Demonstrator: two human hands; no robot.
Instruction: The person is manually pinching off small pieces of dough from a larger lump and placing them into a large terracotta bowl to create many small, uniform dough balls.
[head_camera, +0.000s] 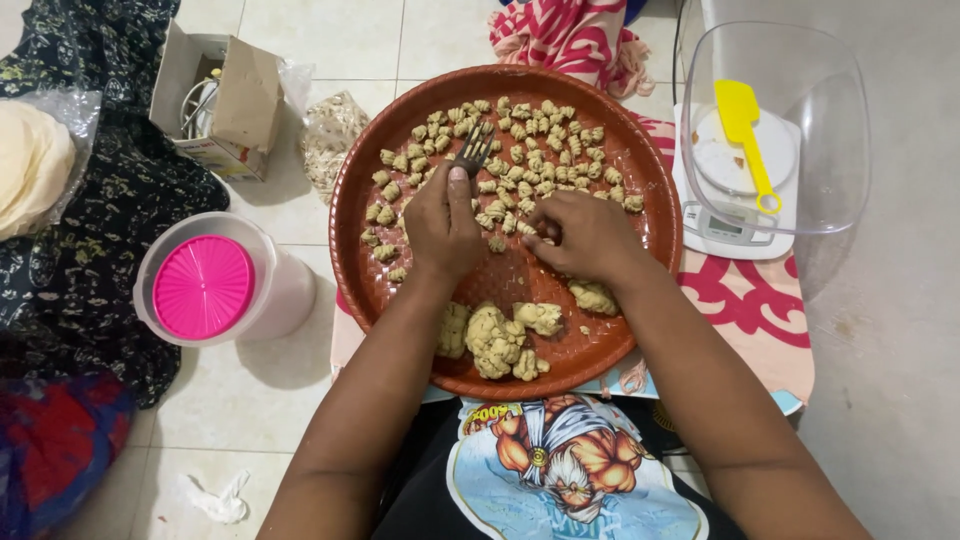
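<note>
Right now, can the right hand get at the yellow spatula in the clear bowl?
Probably yes: the right hand is beside the clear bowl, whose top is open, and nothing covers the yellow spatula.

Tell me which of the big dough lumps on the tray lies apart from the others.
The lump just below the right hand on the brown tray. The other big lumps touch in one cluster at the near rim, by the left forearm.
</note>
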